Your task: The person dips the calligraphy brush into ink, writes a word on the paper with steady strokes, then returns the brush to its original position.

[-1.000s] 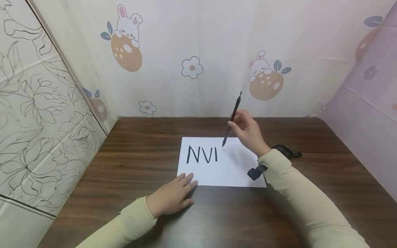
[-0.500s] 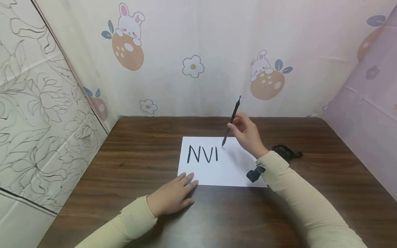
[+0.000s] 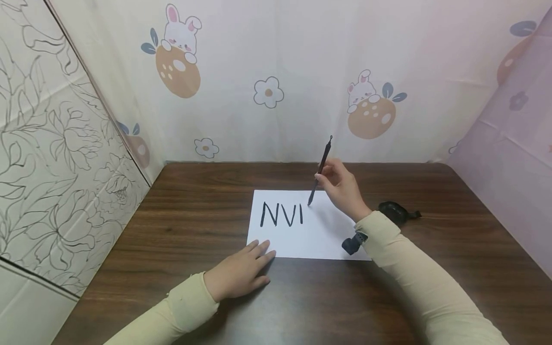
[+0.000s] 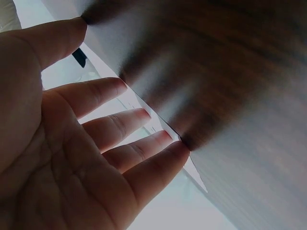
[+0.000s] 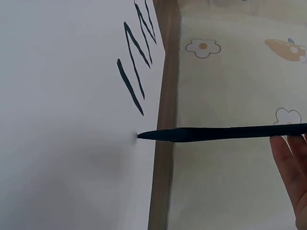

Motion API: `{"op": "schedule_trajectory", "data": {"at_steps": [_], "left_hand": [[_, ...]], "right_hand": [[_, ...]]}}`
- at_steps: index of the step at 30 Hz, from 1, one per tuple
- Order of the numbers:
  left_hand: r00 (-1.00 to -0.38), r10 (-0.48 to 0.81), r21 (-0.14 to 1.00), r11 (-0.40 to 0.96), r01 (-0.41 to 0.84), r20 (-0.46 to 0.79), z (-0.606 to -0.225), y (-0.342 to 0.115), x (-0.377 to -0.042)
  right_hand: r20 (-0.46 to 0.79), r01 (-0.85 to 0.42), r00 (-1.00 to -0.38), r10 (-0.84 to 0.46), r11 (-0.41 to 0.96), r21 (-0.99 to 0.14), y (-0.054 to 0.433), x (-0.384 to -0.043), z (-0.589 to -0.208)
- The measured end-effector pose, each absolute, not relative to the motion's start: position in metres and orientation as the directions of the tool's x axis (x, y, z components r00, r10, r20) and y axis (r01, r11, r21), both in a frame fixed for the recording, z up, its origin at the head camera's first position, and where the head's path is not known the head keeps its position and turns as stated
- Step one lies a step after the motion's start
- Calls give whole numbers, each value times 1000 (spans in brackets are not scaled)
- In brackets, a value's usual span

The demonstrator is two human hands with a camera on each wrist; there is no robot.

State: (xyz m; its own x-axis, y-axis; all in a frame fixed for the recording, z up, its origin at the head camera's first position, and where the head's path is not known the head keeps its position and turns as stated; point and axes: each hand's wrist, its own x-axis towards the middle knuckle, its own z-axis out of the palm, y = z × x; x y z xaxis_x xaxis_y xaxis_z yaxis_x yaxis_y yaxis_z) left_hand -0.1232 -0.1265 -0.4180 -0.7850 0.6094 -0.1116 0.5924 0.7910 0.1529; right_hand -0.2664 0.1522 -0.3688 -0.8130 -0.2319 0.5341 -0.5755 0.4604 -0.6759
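Note:
In the head view my right hand (image 3: 342, 189) pinches a slim dark writing brush (image 3: 324, 158), with a small loop at its upper end. The brush leans, its tip low over the white paper (image 3: 302, 247), just right of the black letters "NVI" (image 3: 282, 214). In the right wrist view the pointed brush (image 5: 206, 134) meets the sheet or hovers barely above it; I cannot tell which. My left hand (image 3: 237, 273) lies with fingers spread, fingertips on the paper's lower left corner. The left wrist view shows its palm and extended fingers (image 4: 115, 129) at the paper's edge.
The sheet lies on a dark brown wooden table (image 3: 181, 220). A black rounded object with a short protruding end (image 3: 393, 212) sits beyond the right wrist. A small black device (image 3: 352, 244) is strapped under that wrist. A curtain with rabbit prints (image 3: 302, 57) hangs behind.
The brush has come slightly down and to the left along with my right hand, its tip a little lower over the paper. The left hand stays put and the lettering looks the same.

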Motion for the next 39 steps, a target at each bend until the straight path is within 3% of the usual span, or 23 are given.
{"op": "schedule_trajectory", "data": {"at_steps": [39], "left_hand": [[-783,611,166,789,591,-115,-417,-125,-123]], "right_hand": [[477,-566,-824,-305,476,-673,155,-247,-368]]}}
